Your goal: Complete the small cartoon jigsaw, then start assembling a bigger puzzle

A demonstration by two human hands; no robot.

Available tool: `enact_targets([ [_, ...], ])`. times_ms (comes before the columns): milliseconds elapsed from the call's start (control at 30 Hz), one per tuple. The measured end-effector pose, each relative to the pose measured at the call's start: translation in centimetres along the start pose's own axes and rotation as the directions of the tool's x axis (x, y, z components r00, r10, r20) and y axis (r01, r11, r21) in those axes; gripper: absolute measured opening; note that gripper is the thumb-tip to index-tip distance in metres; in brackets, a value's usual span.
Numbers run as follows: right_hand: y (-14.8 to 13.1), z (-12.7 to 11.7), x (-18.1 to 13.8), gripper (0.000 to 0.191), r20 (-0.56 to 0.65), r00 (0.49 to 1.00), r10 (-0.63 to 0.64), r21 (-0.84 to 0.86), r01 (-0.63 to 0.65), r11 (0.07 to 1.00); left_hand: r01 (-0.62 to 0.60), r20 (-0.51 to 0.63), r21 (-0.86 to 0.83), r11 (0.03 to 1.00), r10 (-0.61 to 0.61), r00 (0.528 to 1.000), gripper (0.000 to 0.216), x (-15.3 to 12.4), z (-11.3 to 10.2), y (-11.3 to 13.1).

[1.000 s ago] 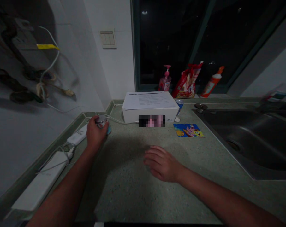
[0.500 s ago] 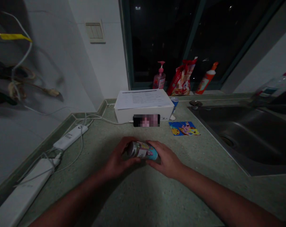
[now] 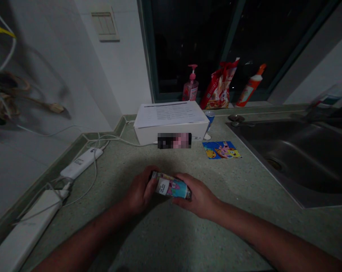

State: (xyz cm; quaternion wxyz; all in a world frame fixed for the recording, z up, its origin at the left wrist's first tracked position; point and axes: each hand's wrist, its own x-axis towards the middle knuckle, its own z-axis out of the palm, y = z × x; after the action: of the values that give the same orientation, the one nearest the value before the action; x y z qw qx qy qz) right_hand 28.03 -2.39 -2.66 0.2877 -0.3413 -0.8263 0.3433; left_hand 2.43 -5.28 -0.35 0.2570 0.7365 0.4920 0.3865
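A small cylindrical tin [image 3: 173,186] with a colourful cartoon print and a white label patch lies tilted on its side between my hands, low over the counter. My left hand [image 3: 142,190] is closed around its left end, the thumb across the front, and covers that end. At the right end my right hand [image 3: 199,196] grips it, fingers over the top and thumb underneath. Beyond the hands, a blue cartoon card [image 3: 222,150] lies flat on the counter [image 3: 131,245]. Whether the tin touches the counter I cannot tell.
A white box [image 3: 171,124] with printed paper on top stands behind, a phone [image 3: 174,141] leaning on its front. White power strips [image 3: 82,163] and cables run along the left. The steel sink [image 3: 301,158] is at right. A pump bottle [image 3: 190,87] stands by the window.
The tin has turned so that its silver left end no longer faces me and its label shows more. My left thumb has moved up onto its front. The view has shifted slightly.
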Motion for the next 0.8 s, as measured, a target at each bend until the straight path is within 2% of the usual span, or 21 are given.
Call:
enact_targets([
  [167, -0.4, -0.4, 0.2, 0.072, -0.002, 0.998, -0.056, -0.245, 0.054, 0.968, 0.171, -0.030, -0.077, 0.982, -0.173, 0.984, 0.049, 0.3, 1.1, -0.2],
  [267, -0.2, -0.9, 0.5, 0.070, -0.049, 0.993, -0.111, -0.298, 0.092, 0.950, 0.225, -0.038, -0.124, 0.966, -0.232, 0.972, 0.048, 0.5, 1.4, -0.3],
  [367, 0.2, -1.3, 0.7, 0.071, -0.109, 0.987, -0.122, -0.230, 0.094, 0.969, 0.192, -0.032, -0.102, 0.976, -0.196, 0.980, 0.044, 0.5, 1.2, -0.4],
  [433, 0.6, -1.4, 0.8, 0.072, -0.122, 0.989, -0.078, -0.148, 0.060, 0.987, 0.126, -0.014, -0.062, 0.990, -0.128, 0.992, 0.044, 0.4, 0.9, -0.6],
  [567, 2.0, -1.4, 0.8, 0.070, -0.111, 0.993, 0.044, 0.034, -0.040, 0.999, 0.008, 0.008, -0.013, 1.000, -0.008, 1.000, 0.045, 0.2, 0.3, -1.2],
  [633, 2.5, -1.4, 0.9, 0.066, -0.085, 0.995, 0.050, 0.092, -0.042, 0.995, -0.020, 0.010, -0.004, 1.000, 0.020, 1.000, 0.045, 0.2, 0.1, -1.5],
  [733, 2.8, -1.5, 1.1, 0.057, -0.091, 0.996, 0.010, 0.095, -0.001, 0.995, 0.002, 0.009, -0.010, 1.000, -0.002, 1.000, 0.045, 0.4, 0.0, -1.5],
  [800, 2.5, -1.6, 1.2, 0.054, -0.120, 0.992, -0.042, 0.037, 0.046, 0.998, 0.064, -0.009, -0.030, 0.997, -0.064, 0.998, 0.045, 0.5, 0.1, -1.3],
])
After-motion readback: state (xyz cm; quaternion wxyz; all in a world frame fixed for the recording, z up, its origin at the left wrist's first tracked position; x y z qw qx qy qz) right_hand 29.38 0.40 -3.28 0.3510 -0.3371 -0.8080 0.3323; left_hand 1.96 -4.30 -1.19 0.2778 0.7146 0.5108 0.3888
